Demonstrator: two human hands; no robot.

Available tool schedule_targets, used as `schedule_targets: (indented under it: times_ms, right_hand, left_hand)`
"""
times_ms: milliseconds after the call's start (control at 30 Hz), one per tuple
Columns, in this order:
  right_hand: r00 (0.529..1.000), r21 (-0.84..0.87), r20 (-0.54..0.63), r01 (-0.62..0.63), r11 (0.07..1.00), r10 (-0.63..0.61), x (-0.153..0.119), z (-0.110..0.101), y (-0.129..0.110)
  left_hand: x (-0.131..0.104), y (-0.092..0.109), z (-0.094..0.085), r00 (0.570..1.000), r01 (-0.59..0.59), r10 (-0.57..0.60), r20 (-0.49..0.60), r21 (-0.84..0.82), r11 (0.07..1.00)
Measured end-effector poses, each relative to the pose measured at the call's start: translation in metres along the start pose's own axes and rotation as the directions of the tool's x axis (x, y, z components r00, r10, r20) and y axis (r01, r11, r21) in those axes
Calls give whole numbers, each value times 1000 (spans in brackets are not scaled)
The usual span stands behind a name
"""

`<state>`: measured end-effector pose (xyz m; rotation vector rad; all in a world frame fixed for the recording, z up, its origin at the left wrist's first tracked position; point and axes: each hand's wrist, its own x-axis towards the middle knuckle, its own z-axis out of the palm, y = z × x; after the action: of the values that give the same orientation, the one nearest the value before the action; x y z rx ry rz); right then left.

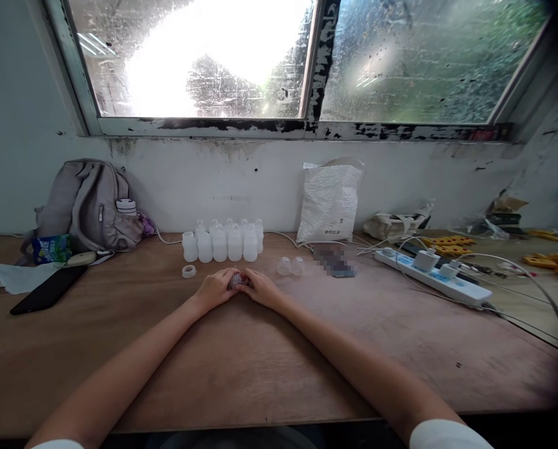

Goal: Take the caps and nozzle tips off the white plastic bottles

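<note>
My left hand [216, 287] and my right hand [259, 288] meet over the middle of the table, fingers curled round a small clear piece [234, 280]. Fingers cover much of it, and its exact kind cannot be made out. Just behind the hands, milky-white baby bottles [220, 244] stand upright in close rows, several with clear tops. The front-left bottle [190, 248] has an open neck with no teat on it. A white ring collar [188, 271] lies left of my left hand. Two clear dome caps [284, 266] rest right of my right hand.
A grey backpack [89, 206], a black phone [49, 290] and white tissue [19, 277] are at the left. A white plastic bag [330, 199] leans on the wall. A power strip [433, 276] with plugged-in chargers and cables lies right, near yellow items [450, 243].
</note>
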<state>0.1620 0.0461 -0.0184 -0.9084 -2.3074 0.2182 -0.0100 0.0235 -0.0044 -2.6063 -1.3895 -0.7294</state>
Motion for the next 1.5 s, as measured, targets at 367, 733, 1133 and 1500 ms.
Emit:
schedule_targets:
  times_ms: [367, 733, 1133, 1500]
  right_hand:
    - [999, -28, 30, 19, 999, -18, 1, 1, 1]
    - [1000, -68, 25, 20, 997, -18, 2, 2, -1]
    - [992, 122, -61, -98, 988, 106, 7, 11, 0]
    - [972, 373, -58, -192, 908, 229, 11, 13, 14]
  left_hand:
    - [1, -1, 1, 999, 18, -18, 28, 3, 1000]
    - [2, 0, 1, 998, 38, -37, 43, -13, 999]
    - [2, -2, 4, 999, 41, -41, 10, -15, 999]
    - [3, -2, 5, 997, 81, -81, -3, -57, 995]
